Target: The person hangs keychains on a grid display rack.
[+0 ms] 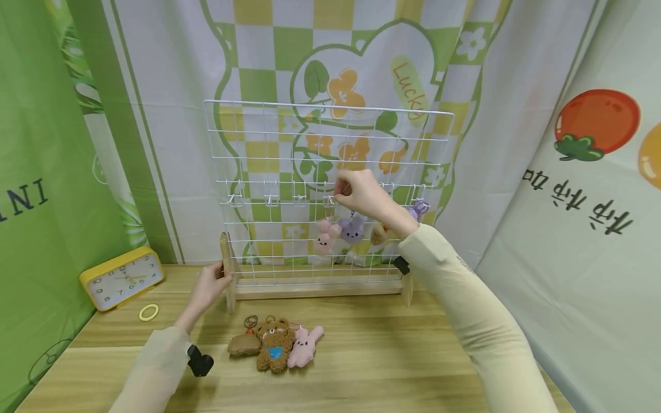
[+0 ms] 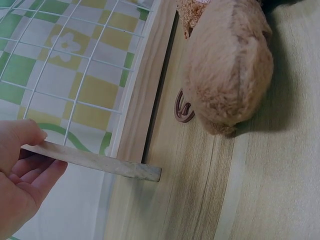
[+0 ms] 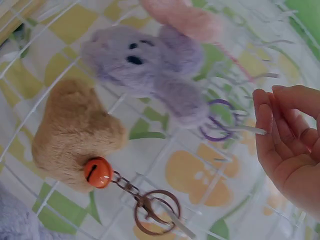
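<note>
At the left end of the white wire grid rack (image 1: 330, 105), my left hand (image 1: 209, 287) grips the wooden side post (image 2: 100, 162) between thumb and fingers. My right hand (image 1: 361, 192) is beside a hook in the rack's middle, its fingers loosely bent and nothing visible between them. From that hook a pink bunny keychain (image 1: 326, 236) hangs by a pink cord. Next to it hang a purple plush keychain (image 3: 130, 57) on a purple ring and a brown plush keychain (image 3: 75, 135) with an orange bell (image 3: 98, 173). The right forearm partly covers another purple keychain (image 1: 419, 209).
On the table before the rack lie a brown plush (image 1: 244, 345), a brown bear keychain (image 1: 275, 344) and a pink bunny keychain (image 1: 304, 347). A yellow clock (image 1: 124, 278) and a yellow ring (image 1: 148, 312) are at the left. Bare hooks (image 1: 271, 199) line the rack's left half.
</note>
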A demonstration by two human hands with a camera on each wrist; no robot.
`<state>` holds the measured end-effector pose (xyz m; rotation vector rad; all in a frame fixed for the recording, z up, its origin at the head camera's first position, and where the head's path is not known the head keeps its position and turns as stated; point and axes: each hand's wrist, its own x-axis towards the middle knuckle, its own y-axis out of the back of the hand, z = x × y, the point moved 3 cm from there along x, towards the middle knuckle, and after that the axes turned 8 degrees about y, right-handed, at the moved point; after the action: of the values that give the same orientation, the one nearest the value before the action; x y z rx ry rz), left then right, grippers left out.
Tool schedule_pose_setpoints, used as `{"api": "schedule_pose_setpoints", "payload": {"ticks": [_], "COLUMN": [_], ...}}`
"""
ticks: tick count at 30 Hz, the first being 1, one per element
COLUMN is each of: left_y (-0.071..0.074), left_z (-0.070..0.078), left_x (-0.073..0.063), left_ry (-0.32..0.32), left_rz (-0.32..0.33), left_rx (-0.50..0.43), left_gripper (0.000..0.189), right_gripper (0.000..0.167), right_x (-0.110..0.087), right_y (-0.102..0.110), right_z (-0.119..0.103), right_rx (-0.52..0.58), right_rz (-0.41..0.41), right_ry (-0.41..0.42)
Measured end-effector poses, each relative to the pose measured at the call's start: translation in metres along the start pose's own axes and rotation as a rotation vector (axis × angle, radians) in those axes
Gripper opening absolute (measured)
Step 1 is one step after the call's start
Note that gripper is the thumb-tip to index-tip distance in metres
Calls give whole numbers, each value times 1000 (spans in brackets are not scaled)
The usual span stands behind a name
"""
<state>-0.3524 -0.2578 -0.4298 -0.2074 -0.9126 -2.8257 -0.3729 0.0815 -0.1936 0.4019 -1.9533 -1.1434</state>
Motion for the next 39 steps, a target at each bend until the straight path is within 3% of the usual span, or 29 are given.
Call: {"api": "schedule_pose_setpoints", "payload": {"ticks": [5,8,14,20,25,29,33,39], "left_y": [2,4,7,4,0,-1,-3,-3], "left_z": [2,1,1,-4,-5,-3,-3,-4], "left_x": [2,3,3,1,0,1,3,3], "left_ry": [3,4,-8,0,13,15,11,-2], "left_rz": [-4,-8,-2,-2,-7,-15,-22,-8], "left_rx": [5,6,17,33,24,18,8,-9], "left_gripper": [42,42,40,40,43,44,40,40], "right_gripper": [3,5,7,5,4,6,3,5], "right_x": [-21,-37,-67,-92,-99,-97,-95,-95], "right_y": [4,-10,-83,-167,-209,-225,-231,-239], "right_z": [-15,-22,-18,0,9,14,14,12], "right_rx": [48,72,144,226,236,227,277,268], "right_rz": [51,32,-107,-320,-432,-469,-536,-608], "right_ry": [62,120,207,130,74,54,2,-3]}}
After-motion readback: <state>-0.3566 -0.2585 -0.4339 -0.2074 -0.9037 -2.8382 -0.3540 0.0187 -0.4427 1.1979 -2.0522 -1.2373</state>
